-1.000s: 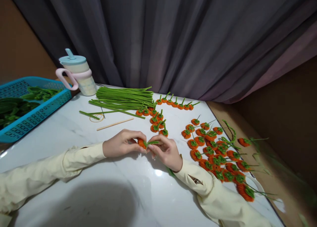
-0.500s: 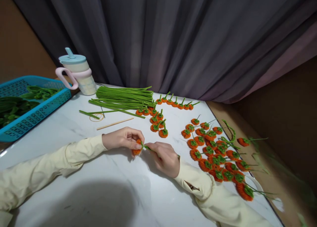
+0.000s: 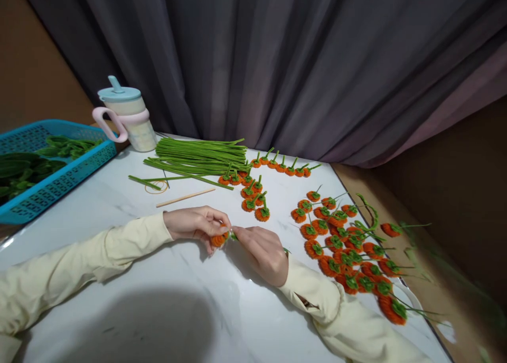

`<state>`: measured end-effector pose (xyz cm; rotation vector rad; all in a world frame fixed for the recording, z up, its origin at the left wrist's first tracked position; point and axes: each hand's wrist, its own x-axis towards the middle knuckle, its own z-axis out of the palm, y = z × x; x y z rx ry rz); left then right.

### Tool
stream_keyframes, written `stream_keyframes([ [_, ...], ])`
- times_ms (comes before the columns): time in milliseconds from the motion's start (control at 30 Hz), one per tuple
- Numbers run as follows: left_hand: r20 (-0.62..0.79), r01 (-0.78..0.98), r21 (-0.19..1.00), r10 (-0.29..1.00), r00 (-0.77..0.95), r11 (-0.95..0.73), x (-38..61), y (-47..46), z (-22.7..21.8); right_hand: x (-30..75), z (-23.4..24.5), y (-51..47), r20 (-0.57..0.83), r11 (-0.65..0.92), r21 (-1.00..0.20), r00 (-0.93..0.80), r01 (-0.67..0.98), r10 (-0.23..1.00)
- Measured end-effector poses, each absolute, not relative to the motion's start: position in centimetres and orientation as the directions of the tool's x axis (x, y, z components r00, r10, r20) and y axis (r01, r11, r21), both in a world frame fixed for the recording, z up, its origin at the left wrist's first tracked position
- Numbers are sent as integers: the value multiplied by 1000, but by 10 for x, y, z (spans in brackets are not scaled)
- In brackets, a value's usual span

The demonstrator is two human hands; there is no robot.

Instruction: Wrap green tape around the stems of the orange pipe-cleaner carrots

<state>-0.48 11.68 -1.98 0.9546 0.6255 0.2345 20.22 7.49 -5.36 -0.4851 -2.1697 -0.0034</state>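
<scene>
My left hand (image 3: 200, 225) is closed on a small orange fuzzy persimmon (image 3: 219, 239), held just above the white table between thumb and fingers. Right beside it, my right hand (image 3: 259, 251) pinches a green pipe cleaner (image 3: 233, 237) at the persimmon's top. A green tip also shows by the right wrist; most of that strip is hidden by the hand. Finished-looking persimmons with upright green stems (image 3: 262, 213) stand beyond my hands. To the right lies a crowd of persimmons with green tops and thin wire-like stems (image 3: 313, 248).
A bundle of green pipe cleaners (image 3: 202, 154) lies at the back, near a wooden stick (image 3: 185, 198) and a rubber band (image 3: 156, 187). A lidded tumbler (image 3: 140, 133) stands at the back left, beside a blue basket (image 3: 89, 165) of green pieces. Grey curtains (image 3: 237, 62) hang behind.
The persimmon has turned slightly in my left fingers, and my right fingertips have come closer to it. The whole view has shifted a little.
</scene>
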Motion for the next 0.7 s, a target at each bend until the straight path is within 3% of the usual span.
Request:
stream_keyframes([
  [167,-432,45,655,325,841,755,-6,117,-28,203,-45,72,780,928,-91,-554,362,292],
  [433,-484,37,456,213,849,889,-5,112,-29,205,-38,70,751,936,13,-621,353,224],
  [567,-519,-3,414,238,821,910,-3,111,-25,205,-46,72,764,939,-115,-575,324,292],
  [633,-526,-21,460,291,799,887,-3,111,-24,202,-49,73,762,912,-268,-510,312,398],
  [700,-527,-40,532,368,767,846,-2,112,-23,199,-49,72,692,814,-491,-428,311,581],
])
